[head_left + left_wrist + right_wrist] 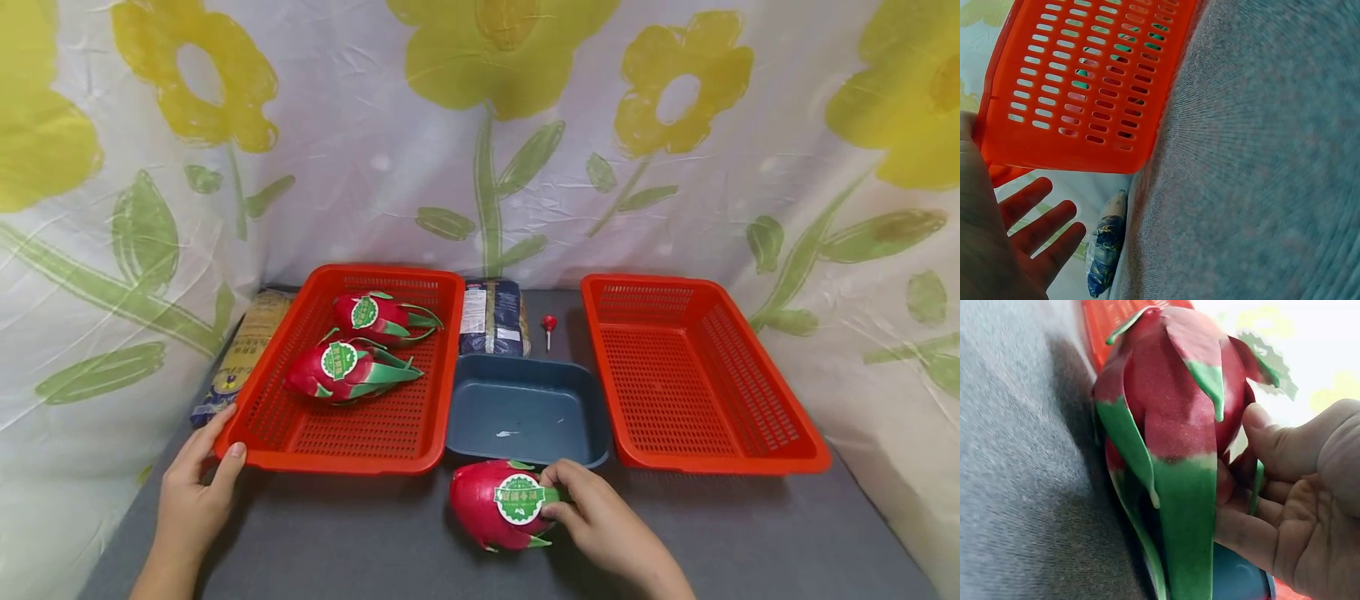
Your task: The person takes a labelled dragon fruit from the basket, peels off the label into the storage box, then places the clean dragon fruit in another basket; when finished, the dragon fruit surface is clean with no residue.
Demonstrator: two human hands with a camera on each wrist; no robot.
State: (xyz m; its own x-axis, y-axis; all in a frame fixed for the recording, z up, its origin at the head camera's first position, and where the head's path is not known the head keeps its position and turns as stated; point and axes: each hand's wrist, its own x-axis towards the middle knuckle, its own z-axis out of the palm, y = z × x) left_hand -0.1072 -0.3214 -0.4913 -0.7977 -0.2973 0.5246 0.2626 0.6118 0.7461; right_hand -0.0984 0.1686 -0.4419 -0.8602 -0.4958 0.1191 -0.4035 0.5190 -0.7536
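In the head view my right hand (600, 517) pinches the green leaf end of a dragon fruit (476, 504) with a round green-and-white sticker, low over the grey cloth in front of the blue basin (517, 454). The right wrist view shows thumb and fingers at the side of the dragon fruit (1179, 425), its long green-tipped leaves towards the camera. My left hand (198, 487) touches the near left corner of the left red basket (337, 462), its fingers fairly straight. Inside that basket lie two more dragon fruits, one in front (315, 379) and one behind (382, 321).
To the right stands another red basket (667, 375). Behind the basin are a dark blue packet (491, 317) and a red lollipop (549, 322). A yellow-and-blue packet (240, 358) lies left of the left basket. A flowered curtain (360, 167) closes off the back.
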